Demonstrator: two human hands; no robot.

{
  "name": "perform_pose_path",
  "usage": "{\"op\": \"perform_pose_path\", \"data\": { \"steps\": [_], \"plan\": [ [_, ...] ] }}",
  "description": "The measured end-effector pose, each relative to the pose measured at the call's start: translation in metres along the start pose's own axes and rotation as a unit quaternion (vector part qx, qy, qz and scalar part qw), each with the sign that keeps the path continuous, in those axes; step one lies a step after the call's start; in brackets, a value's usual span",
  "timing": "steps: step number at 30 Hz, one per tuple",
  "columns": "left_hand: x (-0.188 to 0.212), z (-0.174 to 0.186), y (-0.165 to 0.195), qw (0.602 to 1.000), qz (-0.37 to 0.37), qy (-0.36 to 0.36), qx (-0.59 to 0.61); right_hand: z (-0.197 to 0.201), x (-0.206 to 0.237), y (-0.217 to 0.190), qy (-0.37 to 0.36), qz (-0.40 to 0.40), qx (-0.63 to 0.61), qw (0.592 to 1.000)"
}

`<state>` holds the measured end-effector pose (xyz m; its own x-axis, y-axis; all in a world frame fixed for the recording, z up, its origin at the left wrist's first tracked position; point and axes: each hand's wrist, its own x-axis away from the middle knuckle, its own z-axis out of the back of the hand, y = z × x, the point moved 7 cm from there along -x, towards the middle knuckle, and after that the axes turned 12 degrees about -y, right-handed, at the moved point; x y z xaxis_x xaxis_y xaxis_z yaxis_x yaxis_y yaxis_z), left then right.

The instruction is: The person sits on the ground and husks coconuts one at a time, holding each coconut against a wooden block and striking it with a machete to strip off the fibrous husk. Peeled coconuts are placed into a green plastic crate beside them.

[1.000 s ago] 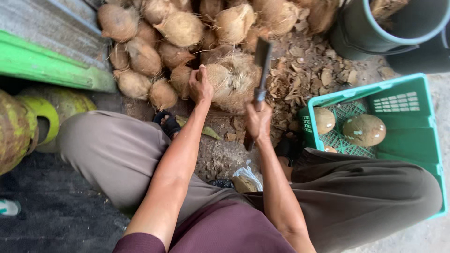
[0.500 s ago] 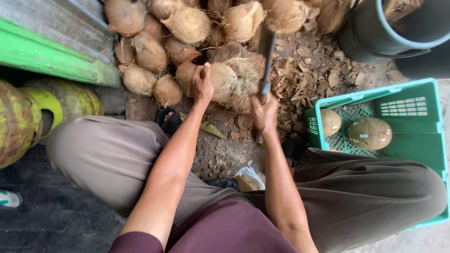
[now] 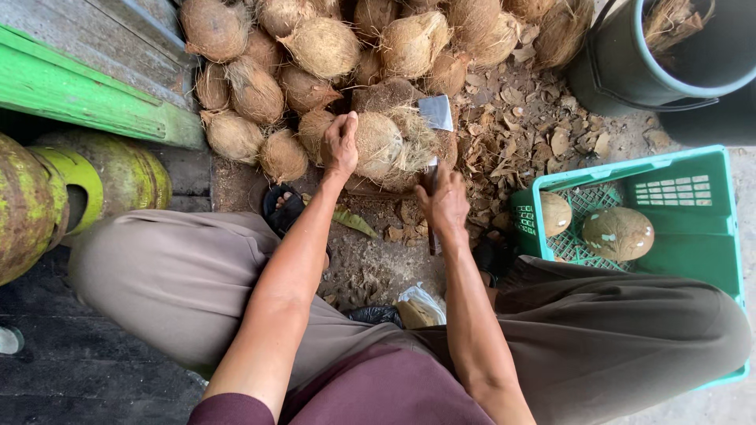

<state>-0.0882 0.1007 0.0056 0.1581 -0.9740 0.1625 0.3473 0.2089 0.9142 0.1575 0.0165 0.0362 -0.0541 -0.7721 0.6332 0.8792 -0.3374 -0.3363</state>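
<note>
I look down on a big heap of husked coconuts (image 3: 323,47) piled on the ground across the top of the view, with a dark bucket (image 3: 630,71) at the upper right and a green crate (image 3: 709,205) on the right holding two peeled coconuts (image 3: 618,234). A green gas cylinder (image 3: 47,197) lies at my left. Between my knees, on the ground littered with husk chips (image 3: 543,134), sits the coconut (image 3: 382,145) I am working on, just in front of the heap. My left hand (image 3: 340,145) rests on its left side, fingers curled over the top and gripping the husk. My right hand (image 3: 443,203) is closed tight around the handle of a cleaver (image 3: 435,114), whose blade sits against the coconut's upper right side, in the loose fibres.
</note>
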Motion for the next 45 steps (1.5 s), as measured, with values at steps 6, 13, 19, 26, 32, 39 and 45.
{"op": "perform_pose_path", "data": {
  "steps": [6, 13, 19, 26, 32, 39, 45],
  "plan": [
    [-0.004, 0.0, 0.0, 0.999, -0.013, -0.031, 0.004, 0.045, 0.018, -0.087, 0.166, 0.248, 0.206, 0.932],
    [-0.024, 0.002, -0.006, 0.997, 0.038, -0.061, -0.007, 0.036, -0.038, -0.11, 0.09, 0.251, 0.265, 0.927],
    [-0.02, 0.022, 0.017, 0.997, 0.007, -0.004, -0.074, 0.042, -0.046, -0.108, -0.007, 0.285, 0.222, 0.932],
    [0.004, -0.024, 0.053, 0.916, -0.226, -0.115, -0.311, 0.04, -0.03, -0.111, -0.005, 0.298, 0.147, 0.943],
    [-0.01, -0.042, 0.052, 0.909, -0.203, -0.148, -0.333, 0.026, -0.011, -0.083, 0.125, 0.239, 0.082, 0.959],
    [-0.022, -0.055, 0.066, 0.936, -0.063, -0.095, -0.334, -0.019, 0.03, -0.058, 0.075, 0.177, -0.021, 0.981],
    [-0.028, -0.041, 0.06, 0.949, 0.058, -0.093, -0.295, -0.017, 0.056, -0.051, 0.108, 0.22, -0.067, 0.967]
  ]
}}
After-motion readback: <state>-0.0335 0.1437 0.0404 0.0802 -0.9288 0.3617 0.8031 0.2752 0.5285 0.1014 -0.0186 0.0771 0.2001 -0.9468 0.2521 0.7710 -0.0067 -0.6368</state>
